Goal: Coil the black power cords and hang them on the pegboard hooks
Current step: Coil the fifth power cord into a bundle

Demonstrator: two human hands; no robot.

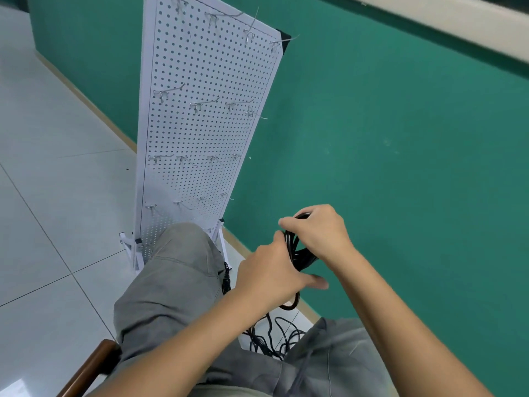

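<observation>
One head-worn view looks forward and down, close over both hands, the pegboard near ahead

Matt white perforated pegboard, shiny metal hooks, glossy floor tiles

We saw both forearms extended forward, hands close together. Left hand fingers curled, thumb out toward right. Right hand arched above it, fingers bent downward.

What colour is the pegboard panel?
White, dotted with rows of small dark holes: the pegboard, seen in the head view.
</observation>
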